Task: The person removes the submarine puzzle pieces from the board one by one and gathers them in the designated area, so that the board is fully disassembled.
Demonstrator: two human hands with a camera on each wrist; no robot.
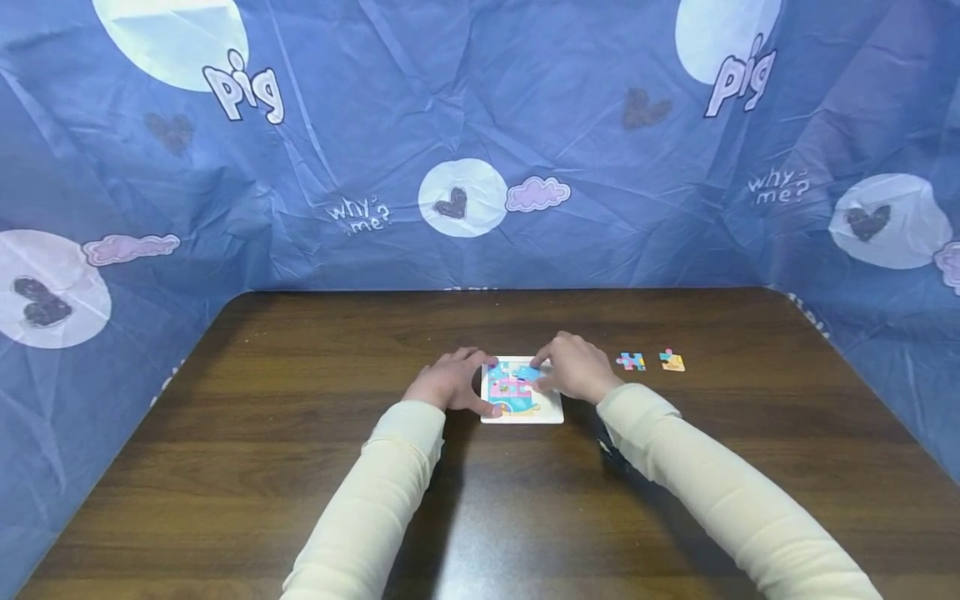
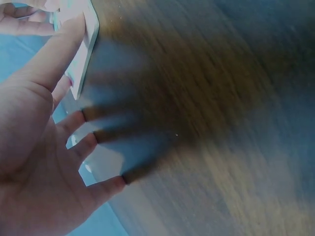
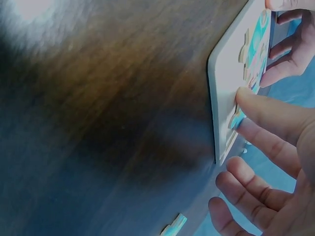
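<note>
A white-framed jigsaw board [image 1: 551, 412] lies on the table, its left and middle filled with pink and blue pieces. My left hand [image 1: 447, 381] is at its left side, thumb on the lower left corner and index finger at the upper left. The other left fingers are spread over the table in the left wrist view. My right hand [image 1: 577, 367] is over the board's right part, thumb and index finger pinching a blue puzzle piece [image 3: 236, 119] close over the board. The remaining right fingers hang loosely beside the board's edge.
Two loose puzzle pieces lie right of the right hand: a blue and pink one [image 1: 632, 361] and a yellow one [image 1: 672, 360]. The brown wooden table [image 1: 300, 442] ends at a blue printed cloth [image 1: 375, 142] hanging behind and along both sides.
</note>
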